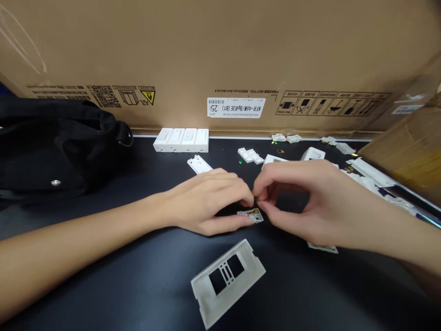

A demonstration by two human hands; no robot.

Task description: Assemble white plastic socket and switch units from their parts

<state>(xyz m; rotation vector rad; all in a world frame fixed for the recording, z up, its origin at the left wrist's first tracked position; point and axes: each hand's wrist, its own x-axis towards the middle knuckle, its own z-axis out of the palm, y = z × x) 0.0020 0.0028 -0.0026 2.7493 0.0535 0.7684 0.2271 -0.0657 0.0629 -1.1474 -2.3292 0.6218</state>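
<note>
My left hand (pixel 220 200) rests on the black table, its thumb and fingers closed about a small white plastic switch base (pixel 255 214) with brass-coloured metal inside. Just right of it, my right hand (pixel 296 197) pinches with thumb and forefinger above that base. What sits between those fingertips is too small and hidden to name. Nearer to me lies a white switch frame (pixel 229 285) with two rectangular openings. Another white part (pixel 323 248) shows partly beneath my right hand. Behind my left hand lies a white plate (pixel 199 164), partly covered by it.
Several assembled white switches (pixel 181 140) stand in a row at the back. White plastic pieces (pixel 250 155) and small metal bits (pixel 280 151) are scattered at back and right. A black bag (pixel 58 147) lies left. A large cardboard box (pixel 193 55) walls off the back.
</note>
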